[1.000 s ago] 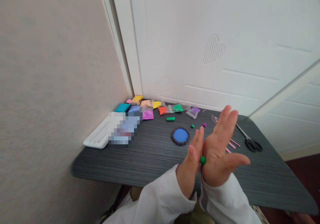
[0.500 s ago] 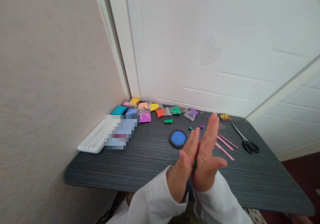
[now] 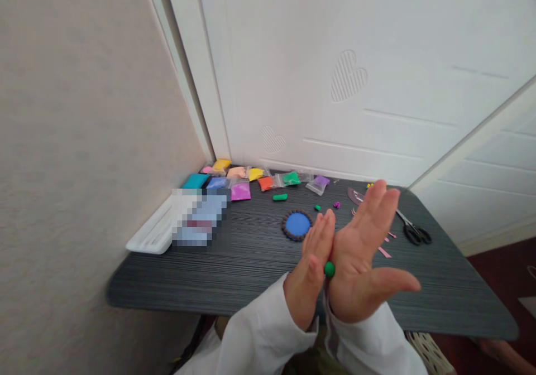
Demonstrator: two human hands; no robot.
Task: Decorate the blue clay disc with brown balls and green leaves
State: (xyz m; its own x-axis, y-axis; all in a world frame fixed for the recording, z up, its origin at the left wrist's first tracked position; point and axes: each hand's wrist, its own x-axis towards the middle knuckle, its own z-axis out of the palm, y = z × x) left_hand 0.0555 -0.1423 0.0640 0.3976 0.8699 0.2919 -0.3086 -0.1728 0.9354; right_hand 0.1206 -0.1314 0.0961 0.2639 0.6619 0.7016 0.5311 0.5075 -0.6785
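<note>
A small green clay ball (image 3: 329, 269) is held between the heels of my two palms. My left hand (image 3: 309, 277) stands upright on the left, fingers straight and together, its palm against the ball. Tilted outward on the right is my right hand (image 3: 359, 260), with its palm showing, fingers stretched and thumb spread. Just beyond my left fingertips lies a blue disc (image 3: 297, 225) edged with dark brown beads of clay. Farther back are a green clay roll (image 3: 280, 197), a little green piece (image 3: 317, 208) and a small purple piece (image 3: 336, 205).
Bagged clay, such as the purple bag (image 3: 320, 181) and magenta bag (image 3: 240, 191), lines the back. White tray (image 3: 148, 235) and a blurred-out item stand at left. Pink tools (image 3: 384, 252), partly hidden by my right hand, and black-handled scissors (image 3: 414, 234) lie right on the dark table (image 3: 234, 285).
My right hand has tilted outward to the right, opening a gap between the fingers of both hands. The green ball, mostly hidden before, now shows between the palms.
</note>
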